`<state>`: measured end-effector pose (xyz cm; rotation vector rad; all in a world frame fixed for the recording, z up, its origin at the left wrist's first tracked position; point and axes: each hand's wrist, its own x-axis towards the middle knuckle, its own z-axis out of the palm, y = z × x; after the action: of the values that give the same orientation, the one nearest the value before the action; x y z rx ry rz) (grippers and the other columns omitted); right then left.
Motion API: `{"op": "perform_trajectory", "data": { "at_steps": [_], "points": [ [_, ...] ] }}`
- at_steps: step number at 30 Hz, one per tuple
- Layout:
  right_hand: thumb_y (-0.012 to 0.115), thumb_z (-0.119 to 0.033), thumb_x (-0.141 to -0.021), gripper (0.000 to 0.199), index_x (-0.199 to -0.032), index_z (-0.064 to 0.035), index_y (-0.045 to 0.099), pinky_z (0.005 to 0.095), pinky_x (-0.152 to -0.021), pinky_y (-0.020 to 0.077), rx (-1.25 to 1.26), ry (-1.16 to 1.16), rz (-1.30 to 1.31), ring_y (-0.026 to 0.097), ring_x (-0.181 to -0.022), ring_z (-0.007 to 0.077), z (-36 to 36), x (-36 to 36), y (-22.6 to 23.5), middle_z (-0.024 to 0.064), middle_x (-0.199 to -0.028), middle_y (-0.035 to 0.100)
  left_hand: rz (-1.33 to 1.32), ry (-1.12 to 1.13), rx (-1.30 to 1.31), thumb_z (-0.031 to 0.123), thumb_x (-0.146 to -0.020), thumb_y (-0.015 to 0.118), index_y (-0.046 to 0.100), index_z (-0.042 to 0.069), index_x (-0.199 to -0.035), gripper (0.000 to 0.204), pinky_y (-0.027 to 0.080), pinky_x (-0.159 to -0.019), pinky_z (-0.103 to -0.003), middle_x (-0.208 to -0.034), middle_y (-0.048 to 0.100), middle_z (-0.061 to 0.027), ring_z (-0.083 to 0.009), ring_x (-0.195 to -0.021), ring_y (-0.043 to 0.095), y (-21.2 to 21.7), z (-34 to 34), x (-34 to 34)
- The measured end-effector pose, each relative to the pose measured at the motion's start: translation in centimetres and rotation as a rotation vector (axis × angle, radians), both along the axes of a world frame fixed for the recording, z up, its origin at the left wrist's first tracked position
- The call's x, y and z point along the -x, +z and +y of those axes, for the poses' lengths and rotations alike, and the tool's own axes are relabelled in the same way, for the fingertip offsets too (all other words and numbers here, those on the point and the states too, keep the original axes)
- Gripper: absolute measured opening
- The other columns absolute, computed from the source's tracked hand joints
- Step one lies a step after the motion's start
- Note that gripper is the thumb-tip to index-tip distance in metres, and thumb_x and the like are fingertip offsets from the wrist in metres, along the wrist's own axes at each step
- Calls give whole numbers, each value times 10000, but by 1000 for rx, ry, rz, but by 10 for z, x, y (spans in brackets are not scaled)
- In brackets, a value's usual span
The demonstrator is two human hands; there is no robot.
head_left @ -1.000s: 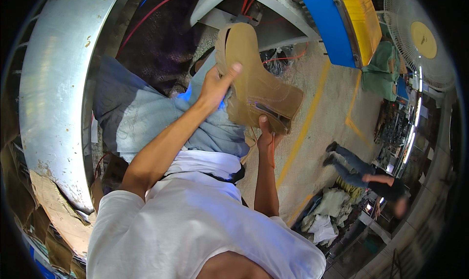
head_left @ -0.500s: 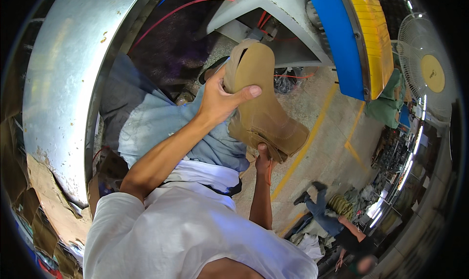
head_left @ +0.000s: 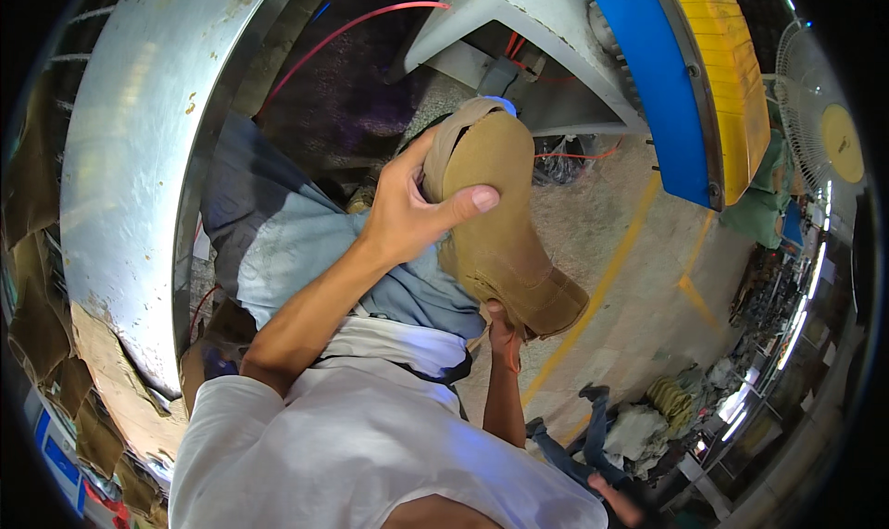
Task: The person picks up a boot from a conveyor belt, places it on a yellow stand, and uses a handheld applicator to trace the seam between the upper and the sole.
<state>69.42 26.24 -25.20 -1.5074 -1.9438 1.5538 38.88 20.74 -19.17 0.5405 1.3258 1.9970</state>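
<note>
A tan suede-like boot upper (head_left: 495, 195), with stitched seams, is held up over my lap. Its rounded end points away from me and its wider end lies toward the lower right. My left hand (head_left: 407, 195) is wrapped round the rounded part, thumb flat across the face of it and the other fingers mostly hidden behind. A dark gap shows along the left edge there, beside a paler layer. At the wider end my right hand (head_left: 501, 330) grips the lower edge, its thumb against the leather and its other fingers hidden. An orange band circles my right wrist.
A metal-topped bench (head_left: 130, 177) curves along the left, brown pieces beyond it. Ahead stands a grey machine frame (head_left: 546, 19) with a blue and yellow guard (head_left: 662, 75) and red tubing. A fan (head_left: 838, 140) is at far right; another person's legs (head_left: 593, 436) show at lower right.
The boot upper has tilted slightly, so the loose flaps at its wider end show less. My view has shifted a little, and the other person now appears lower in it.
</note>
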Motion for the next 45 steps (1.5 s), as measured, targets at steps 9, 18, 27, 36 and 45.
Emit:
{"op": "perform_trajectory", "data": {
  "at_steps": [9, 18, 27, 36, 45],
  "points": [
    [845, -360, -856, 704, -1410, -25, 568, 437, -1106, 388, 73, 23, -44, 523, -1299, 286, -16, -13, -13, 140, -1415, 588, -74, -118, 15, 197, -839, 853, 519, -79, -1432, 735, 469, -1064, -357, -1314, 663, -155, -197, -1204, 615, 14, -7, 16],
    [502, -349, -1094, 396, -1344, -57, 599, 383, -893, 583, -841, 390, -59, 701, -1097, 266, -7, 45, 4, 131, -1324, 672, -39, -83, -22, 204, -910, 778, 569, -71, -1369, 575, 492, -1060, -378, -1351, 664, -172, -206, -1215, 625, 17, -17, 27],
    [615, -323, -993, 445, -1326, -28, 607, 396, -935, 551, -1217, 439, 2, 680, -1123, 274, 36, 112, -6, 143, -1307, 670, -180, 122, 185, 189, -978, 730, 549, 60, -1439, 512, 501, -1005, -338, -1228, 659, -93, -172, -1134, 610, -39, -26, 34],
    [745, -269, -881, 535, -1321, 4, 609, 403, -1008, 506, -968, 490, 9, 646, -1169, 271, 104, 107, 85, 148, -1299, 660, 31, -4, -103, 238, -1031, 626, 615, 49, -1298, 328, 446, -1024, -318, -1225, 622, -47, -140, -1166, 552, 49, 15, 87],
    [844, -226, -779, 691, -1356, 41, 575, 397, -1077, 453, -804, 177, 346, 597, -1237, 259, 241, 204, 248, 157, -1315, 638, 891, 80, 9, 515, -1093, 386, 639, 9, -1230, 583, 475, -983, -385, -1108, 696, -181, -304, -1044, 649, 213, 203, 245]
  ]
}}
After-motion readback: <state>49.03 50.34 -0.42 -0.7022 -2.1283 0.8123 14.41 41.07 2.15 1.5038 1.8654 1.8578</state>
